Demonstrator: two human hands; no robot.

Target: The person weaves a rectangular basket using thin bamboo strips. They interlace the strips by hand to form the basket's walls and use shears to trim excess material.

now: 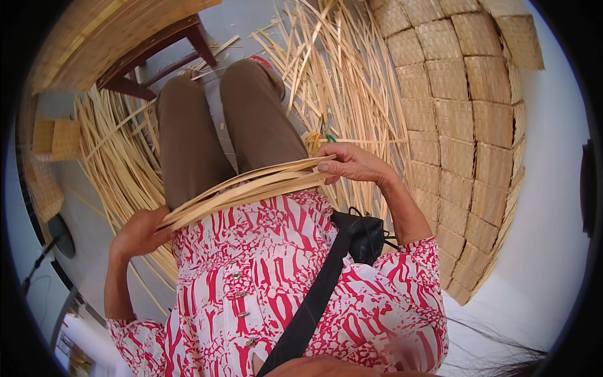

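A small bundle of flat, pale plant strips (242,185) lies crosswise over my lap, just above my red-and-white patterned shirt. My left hand (141,229) is closed on the bundle's left end. Toward the right end, my right hand (352,163) grips the strips with thumb and fingers. Long loose strips (339,75) are spread on the floor beyond my right knee, and more (119,163) lie at my left side.
A dark red wooden stool (151,63) stands ahead on the left. Stacked woven straw pieces (458,125) line the right side, beside a pale wall. Small woven boxes (63,138) sit at the far left, above a dark round base (59,235). A black bag (367,242) hangs at my right hip.
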